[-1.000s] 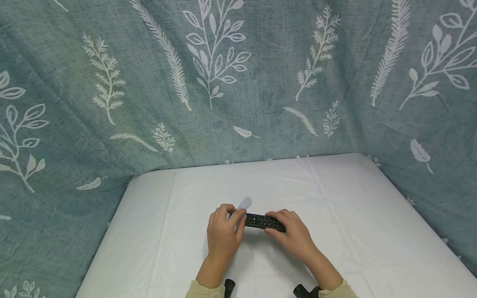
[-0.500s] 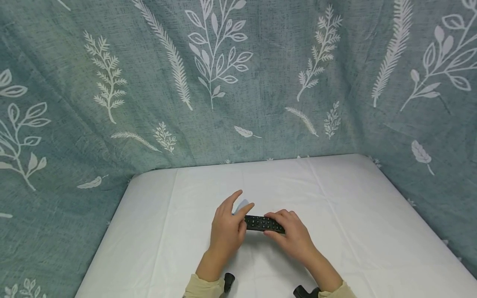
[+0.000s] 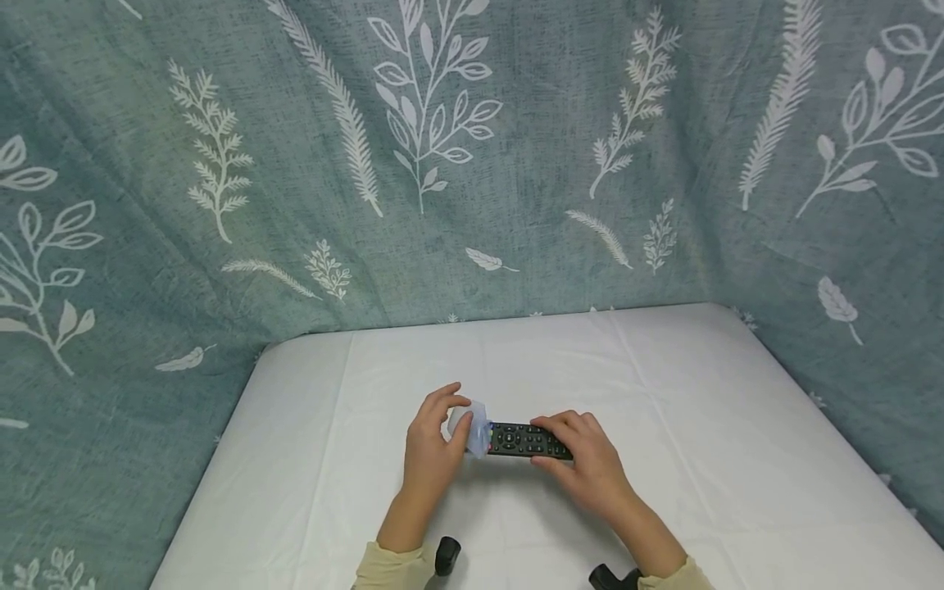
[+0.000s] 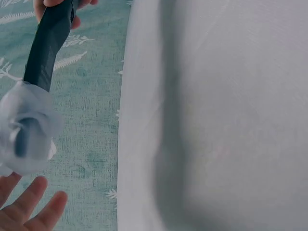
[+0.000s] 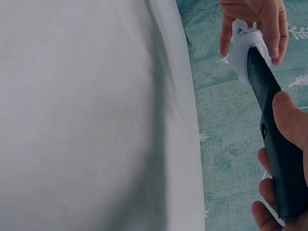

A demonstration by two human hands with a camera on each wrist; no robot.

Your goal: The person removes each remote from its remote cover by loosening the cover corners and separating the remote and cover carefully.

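In the head view a black remote control (image 3: 527,440) lies crosswise between the hands, its buttons facing up. My right hand (image 3: 586,459) grips its right end, thumb on the near edge and fingers on the far edge. Thin, translucent whitish plastic (image 3: 478,430) covers the left end. Around that plastic my left hand (image 3: 431,455) is spread, thumb and fingers apart. The left wrist view has several loosely straight fingers (image 4: 36,192) just under the bunched, blurred plastic. Seen from the right wrist, the plastic sits crumpled over the remote's end.
A white cloth-covered table (image 3: 369,459) lies below the hands. Teal curtain (image 3: 472,164) with white leaf prints hangs behind it and at both sides. Black wrist devices (image 3: 447,555) show near the sleeves.
My left hand has spread its fingers and drawn back left, bringing more of the plastic and remote into sight. The plastic has shifted down over the remote's end. My right hand keeps its grip.
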